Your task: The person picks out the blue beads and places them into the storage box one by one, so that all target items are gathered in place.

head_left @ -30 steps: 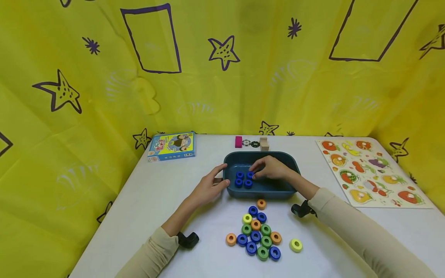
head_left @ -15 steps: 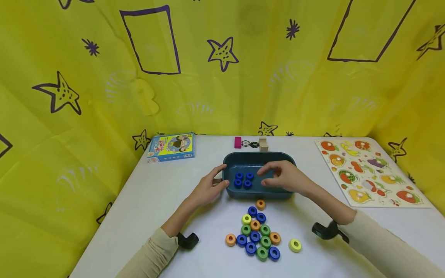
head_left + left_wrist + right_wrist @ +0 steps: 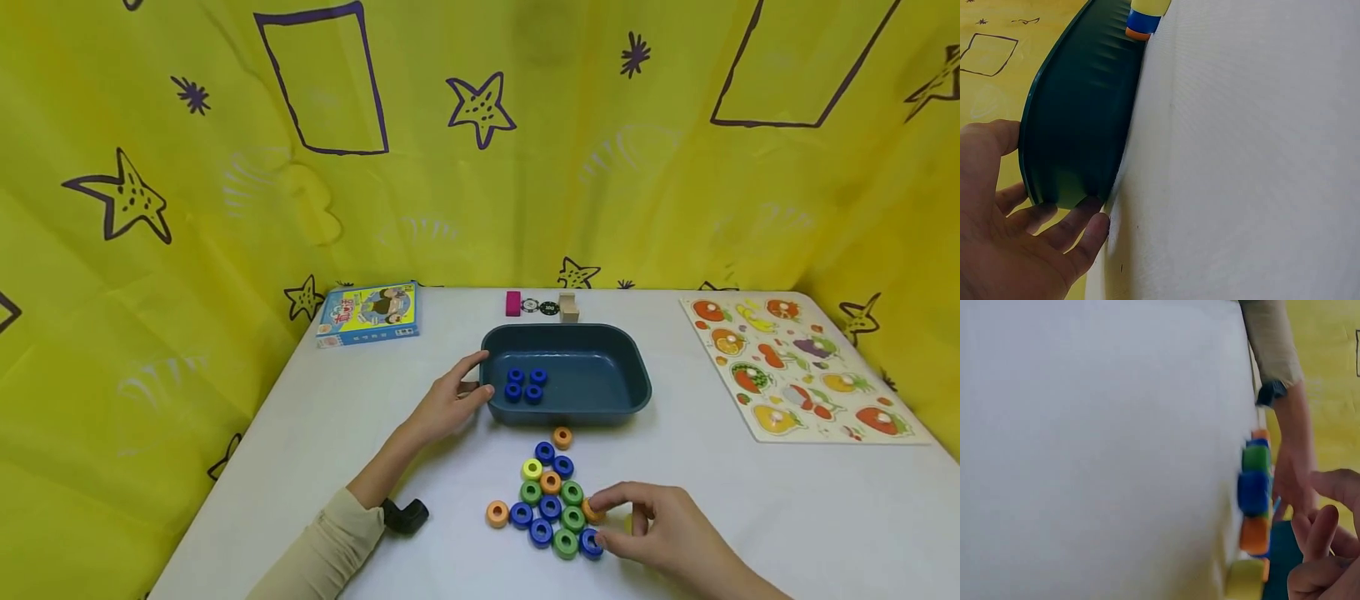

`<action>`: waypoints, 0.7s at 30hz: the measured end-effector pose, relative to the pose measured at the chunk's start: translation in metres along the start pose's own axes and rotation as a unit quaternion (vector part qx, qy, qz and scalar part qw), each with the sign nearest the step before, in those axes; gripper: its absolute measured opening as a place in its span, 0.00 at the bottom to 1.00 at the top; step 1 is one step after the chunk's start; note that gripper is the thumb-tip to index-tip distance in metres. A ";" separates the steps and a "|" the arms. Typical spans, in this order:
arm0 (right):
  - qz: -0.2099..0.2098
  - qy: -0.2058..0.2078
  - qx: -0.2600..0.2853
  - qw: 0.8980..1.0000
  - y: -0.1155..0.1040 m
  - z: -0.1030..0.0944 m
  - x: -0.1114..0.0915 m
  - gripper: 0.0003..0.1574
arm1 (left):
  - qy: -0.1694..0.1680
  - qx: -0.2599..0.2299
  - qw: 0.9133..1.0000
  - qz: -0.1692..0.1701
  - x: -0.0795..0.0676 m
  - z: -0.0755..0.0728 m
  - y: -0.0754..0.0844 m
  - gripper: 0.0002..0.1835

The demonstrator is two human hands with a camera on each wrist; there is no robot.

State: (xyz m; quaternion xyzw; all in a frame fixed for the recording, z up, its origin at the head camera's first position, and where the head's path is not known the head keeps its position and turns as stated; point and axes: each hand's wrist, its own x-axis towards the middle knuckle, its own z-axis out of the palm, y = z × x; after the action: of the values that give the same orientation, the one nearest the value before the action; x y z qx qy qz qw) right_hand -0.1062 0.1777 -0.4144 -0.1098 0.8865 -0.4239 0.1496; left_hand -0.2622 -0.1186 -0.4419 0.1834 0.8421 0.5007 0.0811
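My left hand rests against the left end of a dark teal tray, fingers spread along its wall in the left wrist view. Inside the tray's left half sit several blue ring beads. Over the right edge of a cluster of loose beads, my right hand hovers with thumb and index finger apart. Its thumb tip is by a blue bead, its index tip by an orange bead. A yellow bead is mostly hidden behind this hand. In the right wrist view nothing shows between the fingers.
Green beads, more blue and orange ones and a yellow bead lie in front of the tray. A boxed game stands back left, a fruit puzzle board right. Small blocks and chips sit behind the tray.
My right hand has left the tray and come down and towards me to the loose beads. The blue beads in the tray stay put; my left hand keeps its place.
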 end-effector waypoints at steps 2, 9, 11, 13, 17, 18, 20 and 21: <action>0.021 -0.004 0.015 1.000 0.004 0.005 -0.004 0.20 | -0.001 0.003 1.000 0.002 0.001 0.000 0.000 0.33; 0.082 -0.003 0.004 0.997 0.010 0.017 -0.006 0.20 | 0.003 0.007 1.000 -0.003 0.002 0.000 0.000 0.33; 0.084 -0.001 0.000 0.996 0.011 0.018 -0.005 0.20 | 0.004 0.005 1.000 -0.003 0.002 0.000 0.000 0.33; 0.078 -0.002 -0.008 0.997 0.012 0.019 -0.004 0.19 | 0.003 0.006 1.000 -0.002 0.001 0.000 0.000 0.33; 0.066 -0.011 -0.023 0.998 0.015 0.022 -0.004 0.19 | 0.002 0.009 1.000 -0.002 -0.001 0.000 0.000 0.33; 0.064 -0.012 -0.028 0.998 0.016 0.022 -0.004 0.19 | 0.002 0.009 1.000 -0.001 -0.001 0.000 0.000 0.33; 0.062 -0.014 -0.034 0.997 0.017 0.022 -0.003 0.19 | 0.002 0.009 1.000 0.002 0.000 0.000 0.000 0.33; 0.060 -0.014 -0.035 0.997 0.017 0.022 -0.003 0.19 | 0.002 0.009 1.000 0.002 0.000 0.000 0.000 0.33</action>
State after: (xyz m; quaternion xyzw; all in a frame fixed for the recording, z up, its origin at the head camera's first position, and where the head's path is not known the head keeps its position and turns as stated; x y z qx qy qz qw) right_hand -0.0964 0.1734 -0.4403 -0.0674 0.9038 -0.3811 0.1827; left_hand -0.2620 -0.1185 -0.4415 0.1846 0.8465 0.4934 0.0765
